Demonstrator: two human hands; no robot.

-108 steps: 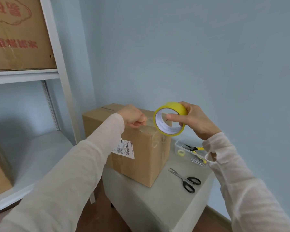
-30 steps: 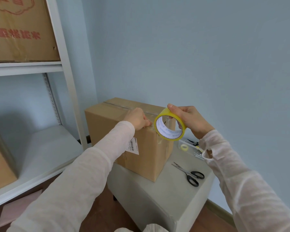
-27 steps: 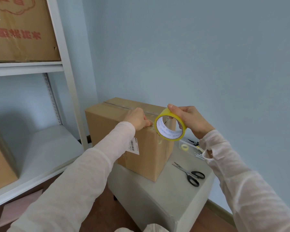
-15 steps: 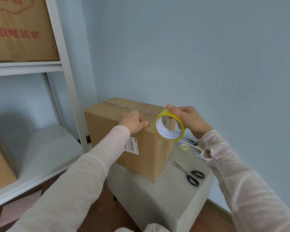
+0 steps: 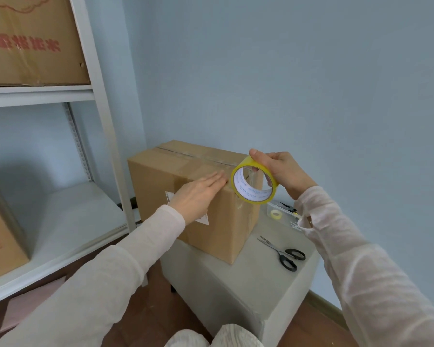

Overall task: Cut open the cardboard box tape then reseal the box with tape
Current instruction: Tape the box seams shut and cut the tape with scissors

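Brown box, yellow tape, pale blue wall

The plain brown cardboard box (image 5: 193, 189) carries a white label printed in black (image 5: 203, 219); the yellow tape roll (image 5: 254, 184) has a white core with blue print; black-handled scissors (image 5: 283, 252) lie on a grey-beige stool (image 5: 251, 284); the cream knit sleeves (image 5: 125, 271) are plain.

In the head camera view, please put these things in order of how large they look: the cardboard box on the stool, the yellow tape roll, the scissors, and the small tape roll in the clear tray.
1. cardboard box
2. yellow tape roll; it is nearer the camera, so it may look larger than it is
3. scissors
4. small tape roll
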